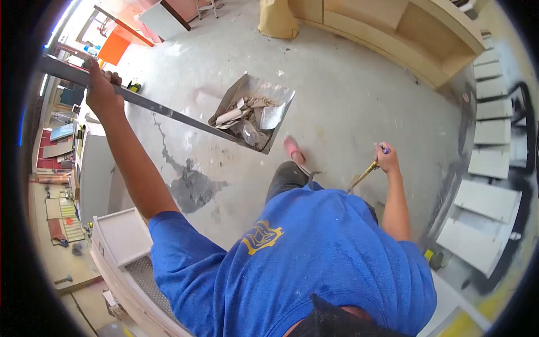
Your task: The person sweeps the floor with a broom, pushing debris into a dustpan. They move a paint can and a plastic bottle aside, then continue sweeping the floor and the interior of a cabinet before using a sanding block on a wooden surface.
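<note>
My left hand (104,90) is wrapped round the long dark handle (151,106) of a metal dustpan (241,87), at the upper left. Scraps, dust and a clear plastic piece (250,133) lie in the pan, which is at the centre of the view. On the right, my right hand (386,158) grips a thin yellowish stick (366,174); its lower end is hidden behind my blue shirt. A pink shoe (293,150) shows on the floor just below the pan.
Wooden cabinets (370,33) stand at the top right, beside a yellowish sack (277,19). White panels (487,201) line the right side. A white cabinet (101,168) and cluttered workbench (90,264) are at left. Dark patch (193,188) marks the grey floor.
</note>
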{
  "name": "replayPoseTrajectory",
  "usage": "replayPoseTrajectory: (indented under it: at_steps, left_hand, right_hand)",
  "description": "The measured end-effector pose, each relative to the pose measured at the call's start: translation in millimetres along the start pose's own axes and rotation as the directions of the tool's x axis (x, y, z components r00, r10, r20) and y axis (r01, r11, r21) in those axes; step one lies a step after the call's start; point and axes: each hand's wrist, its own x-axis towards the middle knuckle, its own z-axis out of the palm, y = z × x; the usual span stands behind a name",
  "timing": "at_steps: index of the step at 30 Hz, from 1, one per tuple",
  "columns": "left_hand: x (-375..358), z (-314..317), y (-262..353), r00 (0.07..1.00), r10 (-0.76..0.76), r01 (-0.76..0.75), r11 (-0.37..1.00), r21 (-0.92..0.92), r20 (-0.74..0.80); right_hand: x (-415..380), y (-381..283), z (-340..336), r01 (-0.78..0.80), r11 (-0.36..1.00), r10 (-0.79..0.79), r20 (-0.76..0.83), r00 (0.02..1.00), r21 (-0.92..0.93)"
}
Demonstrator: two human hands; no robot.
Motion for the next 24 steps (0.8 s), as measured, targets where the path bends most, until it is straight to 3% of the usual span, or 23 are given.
replayPoseTrajectory:
  at_steps: [4,9,11,12,13,15,18,21,24]
  left_hand:
    - [104.2,110.7,-56.3,1.0,0.026,-0.026,0.999,-0.047,0.004]
    - [241.4,255.8,-110.0,0.998,0.015,-0.018,0.998,0.055,0.06]
    - [288.9,312.4,-122.0,0.989,0.092,-0.094,0.995,0.012,0.118]
    - [305.8,341.3,-123.6,0.987,0.111,-0.123,0.988,0.092,0.118]
    - [358.5,363.8,-143.5,0.958,0.22,-0.256,0.945,0.204,0.183]
    - [378.3,432.1,-147.7,0.969,0.148,-0.154,0.988,0.018,0.196]
    - [469.5,496.2,-203.7,0.852,0.352,-0.342,0.935,-0.096,0.388]
    - [483.5,583.7,-223.6,0.944,0.273,-0.297,0.948,0.112,0.185]
    - [543.8,655.7,-261.4,0.959,0.222,-0.26,0.936,0.239,0.175]
  right_hand:
    - [131.4,-33.8,19.8,0.025,0.999,-0.023,-0.067,0.997,0.032]
    - [247.4,-53.3,23.9,0.115,0.993,-0.122,-0.33,0.936,-0.04]
    - [284.4,-70.6,27.5,0.109,0.994,-0.102,-0.404,0.909,-0.007]
    - [304.1,-80.5,25.2,0.09,0.996,-0.076,-0.423,0.903,0.013]
    - [325.8,-88.7,21.8,0.067,0.997,-0.048,-0.441,0.896,0.028]
    - [380.7,-95.8,18.1,0.019,1.0,-0.011,-0.446,0.895,0.013]
    - [479.8,-106.8,28.5,-0.051,0.998,0.031,-0.399,0.916,-0.038]
    - [577.3,-125.6,33.8,-0.068,0.99,0.015,-0.396,0.918,-0.121]
    - [661.1,-169.9,37.0,-0.127,0.987,0.089,-0.313,0.946,-0.103]
